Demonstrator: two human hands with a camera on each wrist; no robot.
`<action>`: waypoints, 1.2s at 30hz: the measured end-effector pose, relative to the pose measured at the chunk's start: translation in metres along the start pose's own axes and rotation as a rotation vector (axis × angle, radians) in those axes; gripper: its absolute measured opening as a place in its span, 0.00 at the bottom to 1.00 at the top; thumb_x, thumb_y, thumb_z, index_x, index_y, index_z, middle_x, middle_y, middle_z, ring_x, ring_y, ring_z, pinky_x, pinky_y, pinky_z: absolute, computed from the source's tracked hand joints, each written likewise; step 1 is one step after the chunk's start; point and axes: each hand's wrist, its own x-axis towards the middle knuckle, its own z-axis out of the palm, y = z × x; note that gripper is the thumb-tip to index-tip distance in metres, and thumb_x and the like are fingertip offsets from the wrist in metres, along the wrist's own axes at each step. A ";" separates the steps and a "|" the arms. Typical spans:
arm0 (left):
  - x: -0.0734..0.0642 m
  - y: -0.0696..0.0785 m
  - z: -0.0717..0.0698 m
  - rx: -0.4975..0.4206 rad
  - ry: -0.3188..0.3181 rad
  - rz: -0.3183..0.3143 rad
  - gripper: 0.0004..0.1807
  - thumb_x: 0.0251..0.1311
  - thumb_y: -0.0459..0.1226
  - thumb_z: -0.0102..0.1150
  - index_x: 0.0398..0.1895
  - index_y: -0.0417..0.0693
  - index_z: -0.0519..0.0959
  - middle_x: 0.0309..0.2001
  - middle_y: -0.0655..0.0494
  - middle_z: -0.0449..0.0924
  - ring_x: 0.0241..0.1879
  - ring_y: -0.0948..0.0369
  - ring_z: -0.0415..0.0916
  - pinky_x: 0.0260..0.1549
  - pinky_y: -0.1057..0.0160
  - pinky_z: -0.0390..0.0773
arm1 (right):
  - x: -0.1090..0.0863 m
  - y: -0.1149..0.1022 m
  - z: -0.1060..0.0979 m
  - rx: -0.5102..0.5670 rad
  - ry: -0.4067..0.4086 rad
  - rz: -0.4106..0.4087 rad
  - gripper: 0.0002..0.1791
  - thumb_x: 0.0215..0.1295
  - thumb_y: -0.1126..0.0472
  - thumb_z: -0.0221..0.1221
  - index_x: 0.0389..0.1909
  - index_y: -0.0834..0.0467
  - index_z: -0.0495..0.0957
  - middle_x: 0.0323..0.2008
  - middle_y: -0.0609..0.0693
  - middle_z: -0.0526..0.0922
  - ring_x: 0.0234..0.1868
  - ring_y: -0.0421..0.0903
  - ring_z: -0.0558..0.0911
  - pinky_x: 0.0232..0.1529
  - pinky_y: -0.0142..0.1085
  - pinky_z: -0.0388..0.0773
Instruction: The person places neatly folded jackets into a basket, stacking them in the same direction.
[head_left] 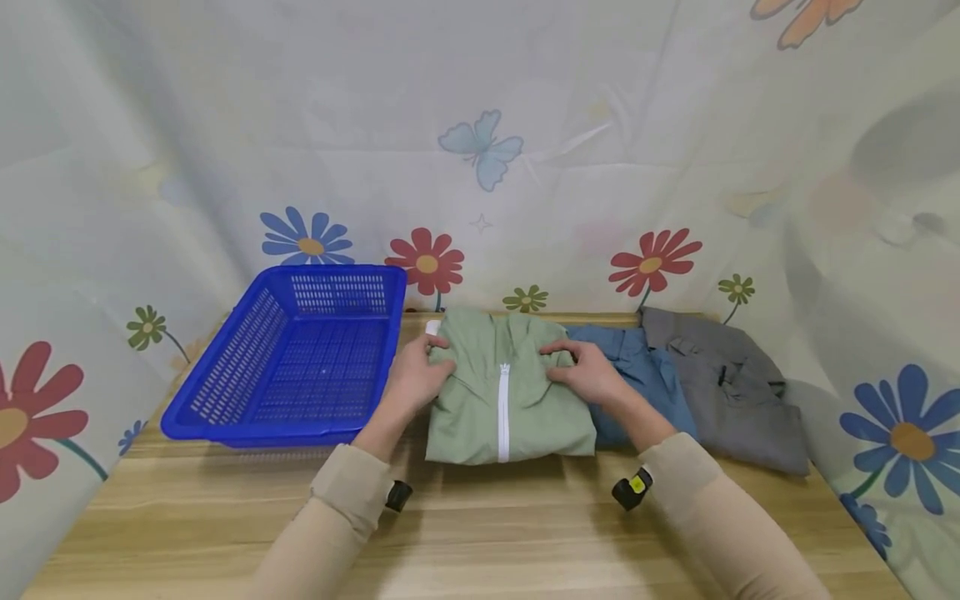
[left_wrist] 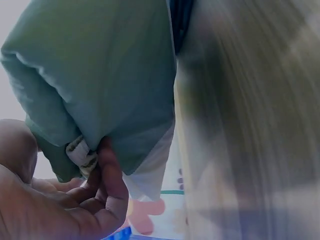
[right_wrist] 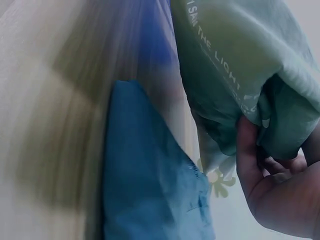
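Note:
A folded light-green jacket (head_left: 465,421) with a white front zipper (head_left: 504,412) is at the middle of the table, its lower edge seeming raised off the wood. My left hand (head_left: 412,379) grips its left side, and the left wrist view shows the fingers curled under the green cloth (left_wrist: 115,80). On the opposite side my right hand (head_left: 596,379) pinches the jacket. White lettering runs along the cloth (right_wrist: 235,50) in the right wrist view. Partly behind the right hand lies a folded blue garment (head_left: 637,367).
To the left stands a blue plastic basket (head_left: 187,421) with slotted walls and nothing in it. A folded dark-grey garment (head_left: 738,400) lies at the right, beside the blue one. Flower-printed cloth (head_left: 555,208) hangs behind the wooden table (head_left: 510,533).

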 end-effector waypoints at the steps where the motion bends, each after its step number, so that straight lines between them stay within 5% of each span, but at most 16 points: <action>1: -0.001 0.002 -0.002 -0.007 -0.003 -0.002 0.17 0.55 0.38 0.62 0.49 0.48 0.79 0.45 0.46 0.79 0.42 0.52 0.73 0.42 0.53 0.73 | -0.001 -0.002 -0.001 0.000 0.001 0.000 0.20 0.63 0.60 0.61 0.57 0.52 0.78 0.67 0.58 0.64 0.61 0.54 0.68 0.51 0.47 0.72; 9: 0.002 0.009 -0.018 -0.042 -0.024 0.025 0.17 0.58 0.41 0.62 0.51 0.52 0.78 0.40 0.49 0.78 0.33 0.55 0.73 0.31 0.58 0.74 | -0.006 -0.020 -0.008 -0.019 0.023 -0.041 0.19 0.64 0.60 0.61 0.57 0.52 0.77 0.68 0.56 0.62 0.66 0.53 0.63 0.56 0.49 0.70; 15: 0.002 0.009 -0.033 -0.099 -0.054 0.044 0.18 0.59 0.43 0.62 0.52 0.52 0.77 0.48 0.49 0.75 0.36 0.54 0.72 0.32 0.59 0.75 | -0.008 -0.033 -0.013 0.013 -0.003 -0.053 0.19 0.65 0.60 0.60 0.57 0.52 0.77 0.69 0.54 0.61 0.70 0.52 0.56 0.60 0.50 0.66; 22: 0.003 0.007 -0.049 -0.141 -0.076 0.056 0.19 0.59 0.42 0.62 0.54 0.51 0.76 0.48 0.47 0.76 0.35 0.54 0.75 0.31 0.59 0.77 | -0.005 -0.046 -0.013 0.057 -0.018 -0.057 0.19 0.63 0.60 0.62 0.56 0.52 0.78 0.66 0.52 0.65 0.65 0.50 0.63 0.55 0.47 0.71; 36: 0.011 -0.006 -0.099 -0.293 -0.137 -0.056 0.22 0.61 0.40 0.62 0.57 0.45 0.75 0.43 0.45 0.72 0.33 0.55 0.72 0.29 0.63 0.78 | 0.006 -0.083 0.005 0.072 -0.056 -0.119 0.19 0.63 0.60 0.63 0.55 0.51 0.79 0.63 0.49 0.68 0.57 0.48 0.70 0.47 0.43 0.74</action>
